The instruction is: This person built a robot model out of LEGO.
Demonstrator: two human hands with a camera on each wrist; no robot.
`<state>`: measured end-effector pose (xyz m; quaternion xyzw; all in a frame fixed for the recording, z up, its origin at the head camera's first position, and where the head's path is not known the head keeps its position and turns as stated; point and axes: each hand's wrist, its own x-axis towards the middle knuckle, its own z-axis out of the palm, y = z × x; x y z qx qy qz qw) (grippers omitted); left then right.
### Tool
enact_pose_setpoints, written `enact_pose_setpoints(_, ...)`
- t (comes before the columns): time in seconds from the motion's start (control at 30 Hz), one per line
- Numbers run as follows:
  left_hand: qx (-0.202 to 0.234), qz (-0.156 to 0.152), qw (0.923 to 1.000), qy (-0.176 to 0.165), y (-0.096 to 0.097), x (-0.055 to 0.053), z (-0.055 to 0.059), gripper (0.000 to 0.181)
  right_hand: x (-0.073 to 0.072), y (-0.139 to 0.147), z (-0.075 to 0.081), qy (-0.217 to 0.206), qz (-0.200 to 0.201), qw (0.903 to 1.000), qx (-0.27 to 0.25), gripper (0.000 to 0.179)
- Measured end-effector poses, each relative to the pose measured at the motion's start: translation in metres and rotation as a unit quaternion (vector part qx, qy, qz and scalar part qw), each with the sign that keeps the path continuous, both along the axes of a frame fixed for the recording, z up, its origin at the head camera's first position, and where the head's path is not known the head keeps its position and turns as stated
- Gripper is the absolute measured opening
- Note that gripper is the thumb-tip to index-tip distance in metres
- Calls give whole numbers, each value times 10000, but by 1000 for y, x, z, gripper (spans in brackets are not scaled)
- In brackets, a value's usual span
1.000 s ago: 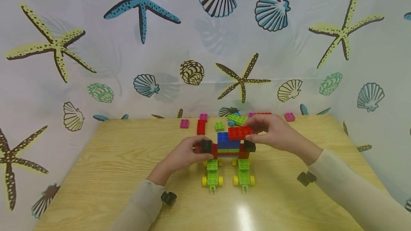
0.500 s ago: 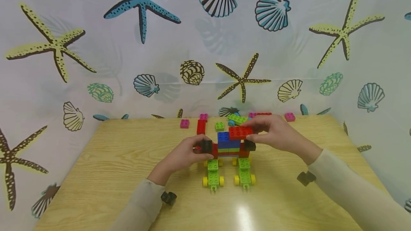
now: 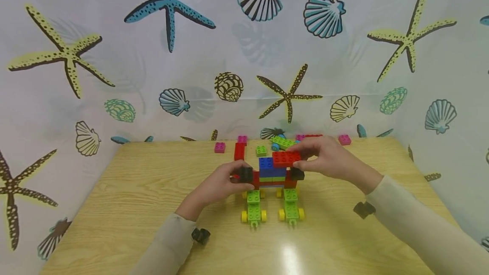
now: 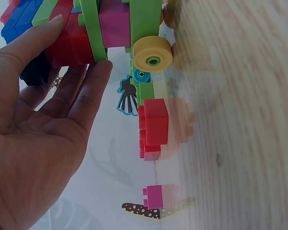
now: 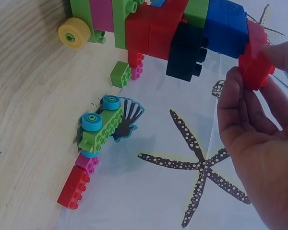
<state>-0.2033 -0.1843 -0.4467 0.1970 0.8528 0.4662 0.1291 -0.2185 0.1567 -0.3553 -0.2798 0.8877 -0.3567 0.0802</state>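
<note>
A model of toy building bricks (image 3: 272, 178) stands on two green wheeled bases (image 3: 254, 211) with yellow wheels. Red, green and blue layers rise above them, and a black brick (image 3: 297, 173) juts out on either side. My left hand (image 3: 225, 177) grips the model's left side; in the left wrist view, the thumb lies on a red brick (image 4: 77, 45). With thumb and fingers, my right hand (image 3: 324, 158) pinches a red brick (image 5: 255, 60) at the top. This brick covers the right part of the blue bricks (image 3: 265, 163) and overhangs them. Whether it is pressed fully down I cannot tell.
Loose bricks lie along the table's back edge: a red one (image 3: 239, 151), a small green one (image 3: 261, 150), pink ones (image 3: 219, 147) and a green car base (image 3: 282, 142) with blue wheels. Behind them hangs a patterned curtain (image 3: 214, 54).
Very little differs. The brick model and the red brick on top have shifted a touch to the right since the earliest frame. Both hands keep their hold.
</note>
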Motion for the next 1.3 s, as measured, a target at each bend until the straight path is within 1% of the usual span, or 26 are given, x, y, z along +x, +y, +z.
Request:
enact_pose_setpoints(0.17, -41, 24, 10000, -13, 0, 0, 0, 38, -2, 0, 2, 2, 140, 9999, 31, 40)
enact_pose_setpoints(0.33, -48, 66, 10000, -56, 0, 0, 0, 38, -4, -9, 4, 291, 299, 9991, 7, 46)
enact_pose_setpoints(0.43, -50, 79, 9999, -72, 0, -1, 0, 38, -4, -20, 2, 302, 265, 9992, -85, 43)
enact_pose_setpoints(0.67, 11, 88, 9999, -130, 1, 2, 3, 38, -1, -33, -5, 77, 3, 9999, -138, 39)
enact_pose_setpoints(0.9, 41, 78, 9999, -118, 1, 3, 3, 37, -1, -35, -8, 100, -130, 9997, -166, 37)
enact_pose_setpoints(1.17, 7, 63, 10000, -68, 1, 3, 3, 37, 0, -35, -11, 102, -129, 9996, -238, 36)
enact_pose_setpoints(1.3, 9, 36, 10000, -50, 1, 3, 2, 37, -1, -35, -15, 129, -153, 9996, -201, 39)
